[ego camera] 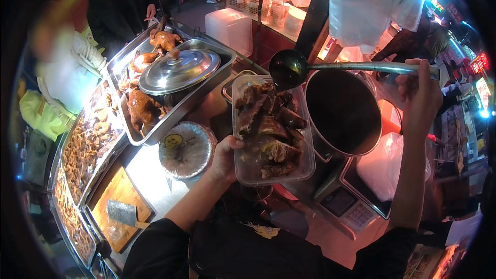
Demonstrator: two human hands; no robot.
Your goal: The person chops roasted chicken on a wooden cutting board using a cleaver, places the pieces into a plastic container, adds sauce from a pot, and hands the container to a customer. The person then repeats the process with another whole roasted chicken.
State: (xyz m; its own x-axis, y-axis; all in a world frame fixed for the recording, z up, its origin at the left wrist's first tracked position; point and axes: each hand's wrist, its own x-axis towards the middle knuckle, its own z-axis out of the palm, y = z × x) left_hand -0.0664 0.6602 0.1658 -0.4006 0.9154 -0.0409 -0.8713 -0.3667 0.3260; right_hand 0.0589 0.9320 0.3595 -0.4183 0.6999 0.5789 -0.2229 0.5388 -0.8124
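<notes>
My left hand [226,157] grips the near left side of a clear plastic takeaway box [308,155]. Chopped braised meat, perhaps poultry, [273,124] fills the box. In my right hand [420,89] is the long metal handle of a ladle [356,67]. The ladle's dark bowl [288,68] hangs over the far edge of the box, tilted towards the meat; whether liquid is running from it I cannot tell. Right beside the box stands a deep metal pot [343,112] with a dark inside whose contents are too dim to see.
A steel tray [176,110] holds whole roasted birds [143,106] and a metal lid [180,71]. A cleaver [122,212] lies on a wooden board [133,190]. Trays of cooked food [87,151] line the left. A digital scale [347,211] bears a plastic bag [381,162]. People stand beyond the stall.
</notes>
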